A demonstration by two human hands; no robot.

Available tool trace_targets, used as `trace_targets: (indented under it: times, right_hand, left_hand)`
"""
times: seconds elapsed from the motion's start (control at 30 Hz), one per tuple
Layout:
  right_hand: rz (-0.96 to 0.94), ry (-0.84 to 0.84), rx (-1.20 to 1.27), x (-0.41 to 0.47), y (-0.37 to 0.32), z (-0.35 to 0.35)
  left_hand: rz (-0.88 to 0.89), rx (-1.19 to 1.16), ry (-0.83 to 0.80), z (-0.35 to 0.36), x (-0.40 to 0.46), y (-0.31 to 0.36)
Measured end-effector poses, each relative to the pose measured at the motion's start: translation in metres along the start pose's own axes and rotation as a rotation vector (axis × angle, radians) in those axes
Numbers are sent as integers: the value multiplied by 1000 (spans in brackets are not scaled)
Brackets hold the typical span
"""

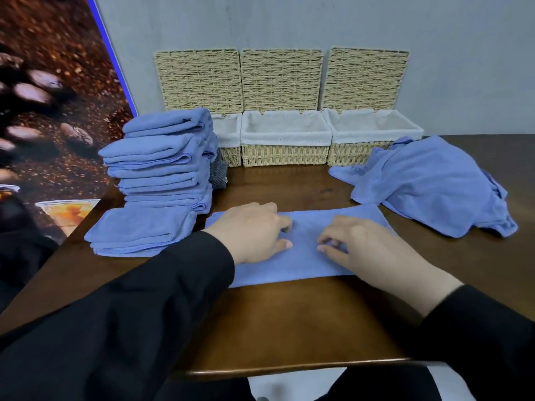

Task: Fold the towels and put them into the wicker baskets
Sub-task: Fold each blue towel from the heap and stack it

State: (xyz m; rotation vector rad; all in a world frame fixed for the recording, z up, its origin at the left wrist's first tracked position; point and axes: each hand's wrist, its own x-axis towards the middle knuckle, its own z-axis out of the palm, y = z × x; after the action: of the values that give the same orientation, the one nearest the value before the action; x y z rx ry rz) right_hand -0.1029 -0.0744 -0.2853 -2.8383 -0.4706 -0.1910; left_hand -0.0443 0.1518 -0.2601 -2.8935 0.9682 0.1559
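Towel (pixel 304 227) folded into strip, flat on table (pixel 289 322) before baskets (pixel 285 154). Left hand (pixel 249 231) palm-down on it, fingers loosely bent; right hand (pixel 364 250) pinching cloth at middle.

Wooden table (pixel 289 322), coffee-bean poster (pixel 52 91)
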Motion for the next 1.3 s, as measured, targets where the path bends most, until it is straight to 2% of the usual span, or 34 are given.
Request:
trace_targets:
  times: [0.13,0.27,0.37,0.5,0.6,0.8,0.93,1.1,1.23,1.3]
  right_hand:
    - [46,-43,-63,9,-21,4]
    - [109,23,-111,20,-29,14]
    - [144,40,-93,39,-19,24]
    - [99,38,28,66,15,34]
    - [88,27,156,79,37,33]
    - [96,109,295,86,50,31]
    - [-117,195,330,70,35,19]
    - [-328,16,254,37,24,13]
    - [-182,-118,405,7,45,4]
    - [-227,-170,365,-3,50,4]
  left_hand:
    - [-62,63,-44,-16,-1,-4]
    - [-82,-92,-86,-15,-2,-22]
    - [-5,-209,48,-1,1,-32]
    - [101,-432,388,41,6,-44]
    - [134,-461,480,51,9,-48]
    - [98,-487,357,52,3,-50]
    - [85,-464,331,48,0,-47]
    - [104,-540,214,47,-4,-45]
    - [68,-566,182,44,-5,-41]
    - [54,-549,169,43,-4,-40]
